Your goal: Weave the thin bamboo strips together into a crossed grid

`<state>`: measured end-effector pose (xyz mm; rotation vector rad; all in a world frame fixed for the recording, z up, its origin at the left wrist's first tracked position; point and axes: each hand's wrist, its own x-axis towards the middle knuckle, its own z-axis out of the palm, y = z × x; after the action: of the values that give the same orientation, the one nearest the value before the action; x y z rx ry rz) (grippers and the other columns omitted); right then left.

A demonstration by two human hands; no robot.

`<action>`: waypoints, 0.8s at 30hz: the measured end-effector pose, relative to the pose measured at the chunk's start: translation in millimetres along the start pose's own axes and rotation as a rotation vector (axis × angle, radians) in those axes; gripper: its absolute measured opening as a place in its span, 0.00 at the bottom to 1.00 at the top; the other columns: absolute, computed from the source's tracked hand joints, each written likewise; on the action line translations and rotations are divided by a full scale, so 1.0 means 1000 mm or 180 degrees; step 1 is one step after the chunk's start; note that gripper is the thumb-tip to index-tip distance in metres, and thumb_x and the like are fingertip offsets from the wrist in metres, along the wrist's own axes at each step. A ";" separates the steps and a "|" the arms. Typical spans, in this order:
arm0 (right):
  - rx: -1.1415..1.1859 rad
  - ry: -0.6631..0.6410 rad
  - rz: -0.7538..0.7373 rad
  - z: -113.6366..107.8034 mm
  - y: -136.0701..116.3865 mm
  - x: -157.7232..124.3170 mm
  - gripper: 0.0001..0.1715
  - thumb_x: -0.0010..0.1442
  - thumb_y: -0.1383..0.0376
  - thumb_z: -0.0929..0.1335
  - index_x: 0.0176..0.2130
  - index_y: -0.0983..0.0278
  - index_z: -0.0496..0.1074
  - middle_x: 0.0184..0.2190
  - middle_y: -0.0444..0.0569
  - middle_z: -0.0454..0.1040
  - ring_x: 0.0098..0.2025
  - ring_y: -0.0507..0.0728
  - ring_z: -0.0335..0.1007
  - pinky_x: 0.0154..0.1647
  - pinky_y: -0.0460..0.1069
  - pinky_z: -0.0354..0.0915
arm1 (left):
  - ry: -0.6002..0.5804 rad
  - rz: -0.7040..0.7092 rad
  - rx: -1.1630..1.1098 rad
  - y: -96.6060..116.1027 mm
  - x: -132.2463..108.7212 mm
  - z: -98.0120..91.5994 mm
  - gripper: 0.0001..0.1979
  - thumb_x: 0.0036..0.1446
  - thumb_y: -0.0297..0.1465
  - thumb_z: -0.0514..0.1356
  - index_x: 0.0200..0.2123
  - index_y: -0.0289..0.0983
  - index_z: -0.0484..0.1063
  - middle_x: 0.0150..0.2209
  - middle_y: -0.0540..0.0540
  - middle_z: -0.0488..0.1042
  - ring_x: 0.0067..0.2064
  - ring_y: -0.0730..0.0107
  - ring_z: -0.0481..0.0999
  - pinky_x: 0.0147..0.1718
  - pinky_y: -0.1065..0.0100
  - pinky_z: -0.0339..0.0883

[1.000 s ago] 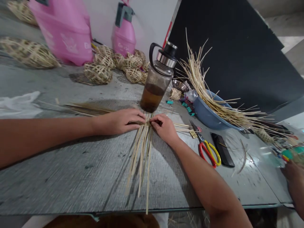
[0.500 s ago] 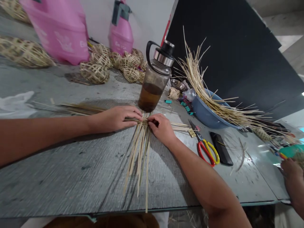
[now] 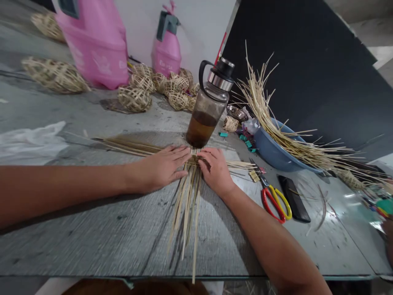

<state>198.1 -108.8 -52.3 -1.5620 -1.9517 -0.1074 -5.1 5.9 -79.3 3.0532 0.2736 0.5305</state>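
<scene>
Flat bamboo strips (image 3: 187, 209) lie crossed on the grey table (image 3: 92, 229), some running toward me, others sideways. My left hand (image 3: 164, 166) lies flat on the crossing, fingers stretched out and pressing the strips. My right hand (image 3: 216, 170) rests on the same crossing from the right, its fingertips curled and pinching at the strips (image 3: 196, 159). Just behind both hands stands a clear bottle (image 3: 211, 106) with brown liquid.
Red-and-yellow scissors (image 3: 274, 200) and a black comb (image 3: 294, 192) lie to the right. A blue basin (image 3: 276, 147) holds loose strips. Small woven baskets (image 3: 135, 98) and pink spray bottles (image 3: 98, 41) stand at the back. White plastic (image 3: 30, 139) lies left.
My left hand has flattened onto the crossing and both hands have shifted slightly. The view has moved a little; another person's hand at the right edge has gone out of sight.
</scene>
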 end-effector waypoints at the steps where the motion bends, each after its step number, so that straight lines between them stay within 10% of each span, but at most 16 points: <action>1: 0.0012 -0.0078 0.0017 0.002 0.001 0.000 0.16 0.69 0.63 0.63 0.49 0.66 0.75 0.51 0.58 0.74 0.56 0.61 0.66 0.61 0.58 0.62 | -0.0060 -0.0024 0.0023 0.001 -0.001 0.000 0.37 0.73 0.49 0.37 0.67 0.24 0.58 0.69 0.31 0.54 0.71 0.51 0.52 0.68 0.55 0.40; 24: -0.0465 -0.1469 0.0366 -0.010 -0.005 -0.009 0.42 0.72 0.46 0.51 0.71 0.72 0.50 0.72 0.59 0.45 0.75 0.62 0.37 0.74 0.61 0.43 | -0.0355 -0.0565 0.0083 -0.012 -0.022 -0.016 0.43 0.69 0.55 0.38 0.68 0.24 0.57 0.69 0.31 0.53 0.72 0.51 0.49 0.68 0.56 0.44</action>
<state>198.6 -122.4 -47.1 -1.9227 -2.2320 0.1786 -32.8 14.3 -72.0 3.0284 0.5443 0.3485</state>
